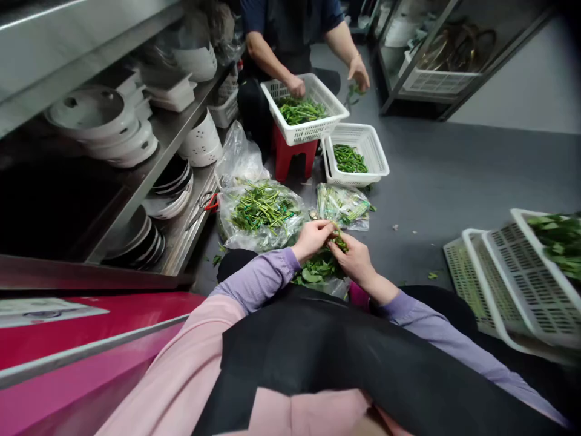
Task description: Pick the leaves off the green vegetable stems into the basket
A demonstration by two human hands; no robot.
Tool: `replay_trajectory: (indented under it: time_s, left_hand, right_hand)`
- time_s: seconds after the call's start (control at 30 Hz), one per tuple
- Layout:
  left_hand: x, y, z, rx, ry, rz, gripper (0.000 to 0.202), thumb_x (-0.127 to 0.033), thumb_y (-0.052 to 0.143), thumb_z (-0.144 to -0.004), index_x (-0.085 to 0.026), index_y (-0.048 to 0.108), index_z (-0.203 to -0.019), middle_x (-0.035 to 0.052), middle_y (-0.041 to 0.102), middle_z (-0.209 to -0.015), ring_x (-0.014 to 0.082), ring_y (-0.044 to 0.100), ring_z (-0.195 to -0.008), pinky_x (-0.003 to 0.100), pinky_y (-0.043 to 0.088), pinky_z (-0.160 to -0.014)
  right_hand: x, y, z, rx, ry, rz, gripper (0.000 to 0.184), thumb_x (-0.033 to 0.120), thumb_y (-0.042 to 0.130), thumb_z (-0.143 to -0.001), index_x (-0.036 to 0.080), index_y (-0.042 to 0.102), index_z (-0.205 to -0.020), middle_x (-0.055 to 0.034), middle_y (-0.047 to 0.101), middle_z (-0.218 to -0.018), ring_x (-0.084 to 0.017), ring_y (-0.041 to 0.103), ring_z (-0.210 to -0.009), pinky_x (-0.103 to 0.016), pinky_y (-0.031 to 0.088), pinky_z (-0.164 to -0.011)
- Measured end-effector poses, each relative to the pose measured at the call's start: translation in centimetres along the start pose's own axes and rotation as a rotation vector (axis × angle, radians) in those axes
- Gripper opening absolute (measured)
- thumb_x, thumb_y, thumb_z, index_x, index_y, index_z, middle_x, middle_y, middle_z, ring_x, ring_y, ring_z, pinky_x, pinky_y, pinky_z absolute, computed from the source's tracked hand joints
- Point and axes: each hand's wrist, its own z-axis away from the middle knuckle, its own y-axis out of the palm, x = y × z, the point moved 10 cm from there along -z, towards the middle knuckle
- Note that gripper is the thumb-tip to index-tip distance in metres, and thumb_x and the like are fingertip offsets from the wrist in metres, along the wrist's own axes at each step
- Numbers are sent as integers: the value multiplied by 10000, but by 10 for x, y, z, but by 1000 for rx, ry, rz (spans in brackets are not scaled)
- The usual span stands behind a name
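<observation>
Close in front of my body, my left hand point(312, 239) and my right hand point(354, 257) meet, fingers closed on a small bunch of leafy green stems point(339, 240). Part of the bunch is hidden by the fingers. Right beneath them lies a pile of broad green leaves point(318, 270) in clear plastic. Just beyond my left hand, an open plastic bag point(236, 235) holds cut green stems point(264, 209). A second plastic bag with pale green vegetables point(345, 206) rests on the floor past my fingers.
A co-worker's hand point(297, 86) reaches into a white basket point(333, 124) of greens on a red stool point(295, 158). Another white basket point(379, 158) holds green pods. Shelves point(181, 130) of dishes and red-handled scissors point(202, 209) stand left; stacked baskets point(508, 272) are right.
</observation>
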Motion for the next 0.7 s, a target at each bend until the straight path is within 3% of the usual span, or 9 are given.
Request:
replay_trajectory:
  time_s: [0.1,0.2,0.3,0.43,0.5,0.57,0.63,0.7]
  left_hand:
    - [8,-3,0,78,-175,57,285,-377,610,-721,-96,639,-760,-8,575,-580,81,518,-520,203,412,-528]
    - [11,-8,0,135,-274,100,348,-442,621,-711,-99,626,-764,12,587,-580,96,564,-537,217,449,-545]
    - [0,-10,-1,108,-169,85,386,-486,611,-704,-101,620,-730,42,622,-619,124,601,-599,229,468,-564]
    - [-40,-14,9,18,183,-101,368,-486,576,-732,-123,628,-703,37,624,-633,129,590,-606,248,469,-598]
    - [-63,-35,11,-103,339,-251,339,-443,516,-790,-132,631,-719,50,630,-686,136,594,-673,262,471,-684]
    - [-77,-75,4,-307,375,-437,270,-352,482,-821,-130,631,-783,79,636,-786,160,592,-807,287,452,-800]
    - [-78,-118,-11,-503,267,-643,184,-222,548,-757,-109,618,-884,125,623,-943,205,550,-980,321,409,-899]
    - [-71,-134,-25,-553,156,-754,315,-163,601,-683,-89,593,-989,162,588,-1066,241,502,-1076,346,391,-933]
  right_hand:
    - [-6,2,-5,28,93,-87,266,382,507,-762,159,632,-837,-56,634,-762,-177,547,-692,-292,397,-667]
    - [-19,7,-10,52,268,-339,260,395,530,-725,158,614,-792,-4,585,-659,-131,484,-603,-265,374,-616]
    - [-31,18,-10,58,430,-665,244,392,574,-666,172,587,-772,32,550,-624,-101,447,-565,-243,362,-587]
    - [-51,26,-2,-32,637,-985,205,337,606,-587,183,519,-691,61,453,-532,-81,385,-491,-222,328,-508]
    - [-67,17,4,-109,709,-1046,227,339,616,-561,187,498,-682,68,413,-513,-74,347,-464,-218,302,-474]
    - [-76,1,9,-121,699,-1053,263,372,625,-563,193,496,-706,68,413,-529,-75,339,-460,-220,300,-469]
    - [-76,-19,11,-69,598,-999,281,411,618,-599,196,506,-741,55,447,-578,-81,371,-493,-221,324,-495]
    - [-69,-36,14,-4,487,-897,281,440,591,-651,192,525,-766,38,484,-635,-87,409,-546,-219,350,-537]
